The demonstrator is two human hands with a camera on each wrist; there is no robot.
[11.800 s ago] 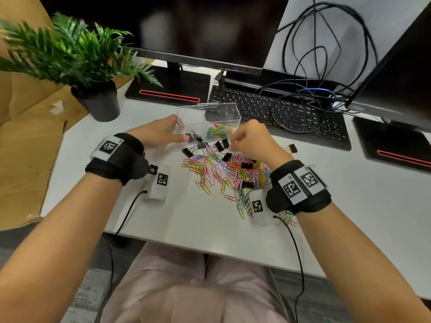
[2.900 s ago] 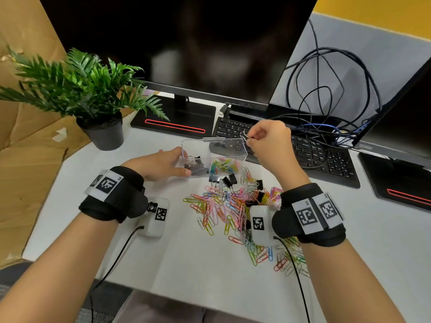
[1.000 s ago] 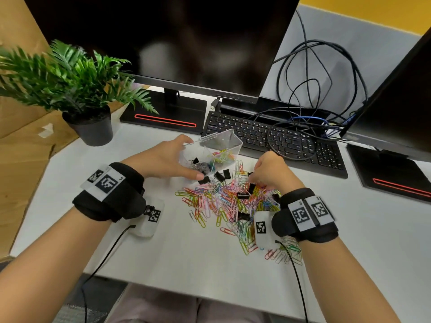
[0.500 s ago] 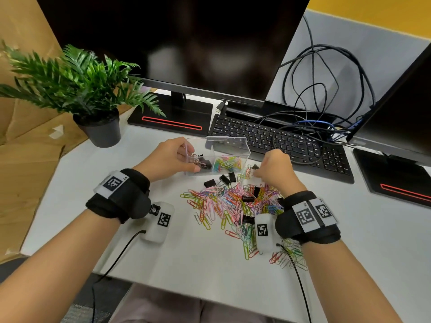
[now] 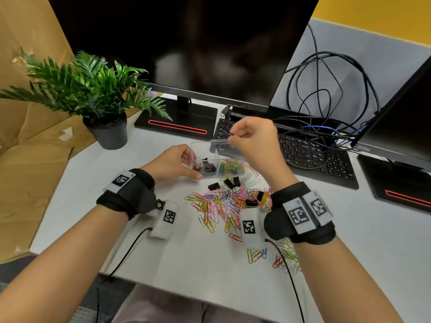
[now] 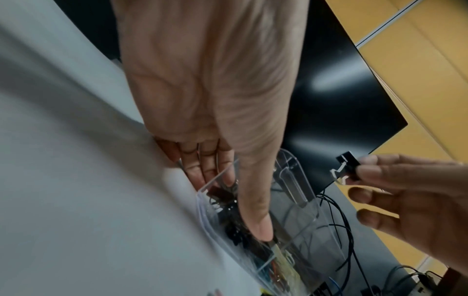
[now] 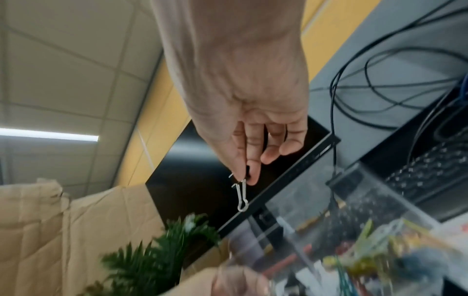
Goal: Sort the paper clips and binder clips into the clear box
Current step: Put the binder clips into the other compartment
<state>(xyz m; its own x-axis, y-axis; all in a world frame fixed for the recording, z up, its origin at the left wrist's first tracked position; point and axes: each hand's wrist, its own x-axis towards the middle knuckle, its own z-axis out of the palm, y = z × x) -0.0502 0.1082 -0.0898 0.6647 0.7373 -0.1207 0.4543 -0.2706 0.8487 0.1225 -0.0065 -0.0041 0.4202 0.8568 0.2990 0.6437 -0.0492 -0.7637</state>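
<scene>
My right hand [image 5: 253,141] has lifted off the pile, now pinching a black binder clip [image 6: 346,164] above the clear box [image 5: 218,159] at 12 o'clock. Left hand [image 5: 173,163] still grips the box on the table [image 5: 198,257]. Drop into left compartment likely next.

Your clear box [image 5: 233,149] sits upright on the desk, lid open, with a divider splitting it: black binder clips [image 5: 205,165] fill the left compartment, coloured paper clips [image 5: 231,164] the right. One black binder clip [image 6: 346,163] with silver wire handles hangs pinched above the box. Your loose pile of paper clips [image 5: 221,206] lies just in front, with perhaps five binder clips [image 5: 229,183] scattered among them.
</scene>
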